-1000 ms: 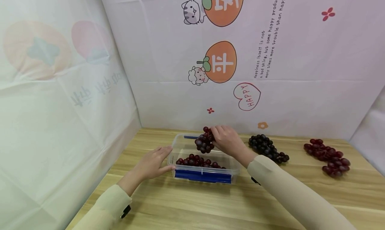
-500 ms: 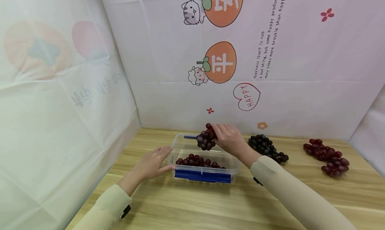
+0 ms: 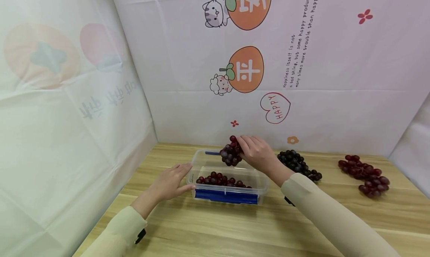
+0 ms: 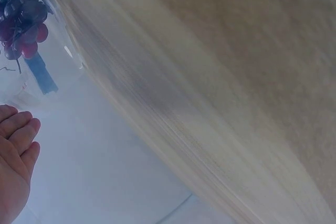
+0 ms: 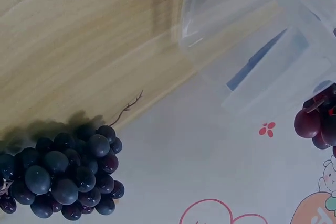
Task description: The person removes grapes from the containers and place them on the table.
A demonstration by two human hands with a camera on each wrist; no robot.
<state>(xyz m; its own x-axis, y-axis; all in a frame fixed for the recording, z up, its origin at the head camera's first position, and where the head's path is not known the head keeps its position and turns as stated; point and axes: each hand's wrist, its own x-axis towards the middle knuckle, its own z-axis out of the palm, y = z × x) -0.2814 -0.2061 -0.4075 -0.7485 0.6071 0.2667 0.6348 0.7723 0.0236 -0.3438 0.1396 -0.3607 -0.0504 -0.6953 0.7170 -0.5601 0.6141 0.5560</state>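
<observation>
My right hand (image 3: 256,152) grips a bunch of dark red grapes (image 3: 230,154) near its top, holding it up over the back part of a clear plastic box (image 3: 198,163) with blue side clips. Inside that box, along the front wall, lies another bunch of red grapes (image 3: 219,179). My left hand (image 3: 170,182) rests against the box's left side, fingers straight and the thumb by the front corner. In the left wrist view the left hand (image 4: 13,153) shows flat beside the clear wall. The right wrist view catches the held bunch (image 5: 320,121) at its edge; the right hand is out of that frame.
Right of the box lies a bunch of black grapes (image 3: 295,164), its thin stem showing in the right wrist view. Farther right is a bunch of red grapes (image 3: 365,175). A printed white cloth (image 3: 188,115) hangs behind the wooden table (image 3: 215,227), with another at the left.
My right hand has risen slightly and shifted a little right, carrying the grapes with it. The left hand and the box have stayed in place.
</observation>
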